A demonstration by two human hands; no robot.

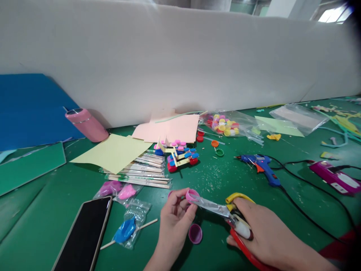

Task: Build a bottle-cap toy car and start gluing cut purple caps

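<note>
My left hand (179, 216) pinches a pink bottle cap (192, 195) between thumb and fingers. A second bit of pink (170, 194) shows behind those fingers, too hidden to name. In my right hand (262, 229) is a pair of scissors (216, 209) with one yellow handle and one red handle, spread apart. The blade tips reach the pink cap's rim; I cannot tell whether they are cutting into it. A white and brown part (244, 229) sits between the handles by my right hand. Below the blades, a purple bottle cap (195, 233) lies on the green table (214, 180).
Toy-like stick models (180, 154) stand ahead. A blue glue gun (261, 163) lies right, its cord trailing to a magenta power box (334, 177). Leftward are a phone (84, 235), bagged blue clay (125, 230), wrapped chopsticks (146, 171), yellow paper (113, 152) and a pink bottle (87, 124).
</note>
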